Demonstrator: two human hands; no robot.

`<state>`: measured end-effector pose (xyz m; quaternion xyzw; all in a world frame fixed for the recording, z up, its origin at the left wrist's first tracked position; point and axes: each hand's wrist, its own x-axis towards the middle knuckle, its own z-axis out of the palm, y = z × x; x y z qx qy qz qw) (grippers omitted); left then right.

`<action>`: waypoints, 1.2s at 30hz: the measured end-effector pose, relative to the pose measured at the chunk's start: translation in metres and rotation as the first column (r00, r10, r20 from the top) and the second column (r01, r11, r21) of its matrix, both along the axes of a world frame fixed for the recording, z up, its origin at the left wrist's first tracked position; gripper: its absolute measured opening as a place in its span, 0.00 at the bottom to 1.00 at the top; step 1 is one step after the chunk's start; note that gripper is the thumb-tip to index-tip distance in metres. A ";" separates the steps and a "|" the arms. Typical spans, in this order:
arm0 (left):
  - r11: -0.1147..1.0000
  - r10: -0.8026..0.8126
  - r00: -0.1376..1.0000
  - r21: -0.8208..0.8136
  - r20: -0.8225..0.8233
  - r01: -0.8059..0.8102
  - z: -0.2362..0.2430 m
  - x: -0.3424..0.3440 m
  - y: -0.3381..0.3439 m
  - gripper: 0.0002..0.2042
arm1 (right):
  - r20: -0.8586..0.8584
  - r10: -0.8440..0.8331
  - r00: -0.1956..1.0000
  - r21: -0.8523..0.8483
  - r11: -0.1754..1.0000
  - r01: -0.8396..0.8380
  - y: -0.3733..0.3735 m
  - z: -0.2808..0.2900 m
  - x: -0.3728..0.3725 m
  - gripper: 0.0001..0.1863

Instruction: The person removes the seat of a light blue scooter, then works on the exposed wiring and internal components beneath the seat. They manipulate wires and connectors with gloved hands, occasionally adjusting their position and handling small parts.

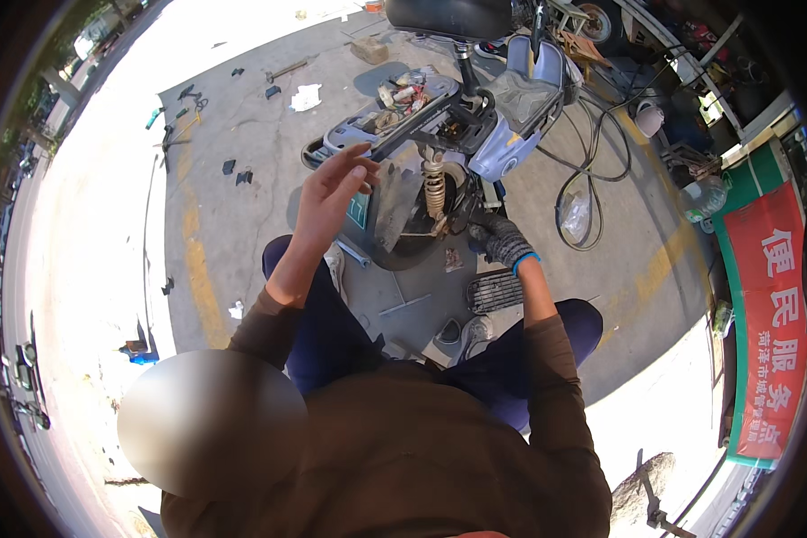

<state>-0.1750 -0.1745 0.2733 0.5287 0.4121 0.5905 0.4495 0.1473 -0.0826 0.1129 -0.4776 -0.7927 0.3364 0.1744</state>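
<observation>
A light-blue electric scooter [511, 143] stands in front of me with its rear covers off. Its coil-spring shock absorber [434, 190] and rear tyre [403, 258] are exposed. My left hand [332, 193] is bare and raised beside the scooter's tail, fingers apart and slightly bent, holding nothing visible. On my right hand [504, 240] is a dark grey knitted glove with a blue cuff. Its fingers are curled low beside the wheel, right of the spring; whatever they grip is hidden. Loose odds and ends fill the open compartment [408, 94] above the frame.
A ridged dark panel [496, 292] and a thin metal bar [405, 305] lie near my feet. Cables [592, 170] loop on the right beside a clear plastic bag [576, 215]. A hammer [287, 69] and white paper [306, 97] lie far left; a red-green banner [771, 314] hangs right.
</observation>
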 end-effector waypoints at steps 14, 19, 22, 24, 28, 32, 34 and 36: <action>0.670 -0.282 0.930 -0.645 0.236 0.367 -0.181 0.057 -0.106 0.22 | 0.217 0.600 0.770 -0.548 0.727 -0.413 -0.235 -0.173 -0.082 0.21; 0.666 -0.139 0.956 -0.690 0.257 0.283 -0.193 0.043 -0.100 0.21 | 0.124 0.469 0.875 -0.702 0.664 -0.256 -0.227 -0.167 -0.085 0.23; 0.677 -0.161 0.974 -0.701 0.158 0.225 -0.199 0.032 -0.094 0.20 | 0.152 0.572 0.806 -0.605 0.698 -0.382 -0.230 -0.180 -0.085 0.21; 0.691 -0.210 0.974 -0.693 0.082 0.207 -0.194 0.021 -0.085 0.19 | 0.162 0.617 0.770 -0.575 0.693 -0.435 -0.228 -0.194 -0.082 0.19; 0.761 -0.111 0.994 -0.644 -0.016 0.075 -0.201 -0.022 -0.073 0.18 | 0.195 0.501 0.843 -0.744 0.636 -0.206 -0.217 -0.189 -0.085 0.16; 0.768 0.207 0.978 -0.613 -0.040 -0.188 -0.194 -0.044 -0.042 0.14 | 0.357 0.588 0.726 -0.405 0.798 -0.447 -0.205 -0.278 -0.044 0.15; 0.674 0.519 0.854 -0.599 -0.032 -0.432 -0.208 -0.089 -0.042 0.14 | 0.372 0.468 0.802 -0.356 0.870 -0.342 -0.199 -0.220 -0.072 0.15; 0.658 0.622 0.782 -0.568 0.039 -0.495 -0.201 -0.112 -0.027 0.15 | 0.361 0.353 0.864 -0.236 0.930 -0.281 -0.191 -0.203 -0.070 0.16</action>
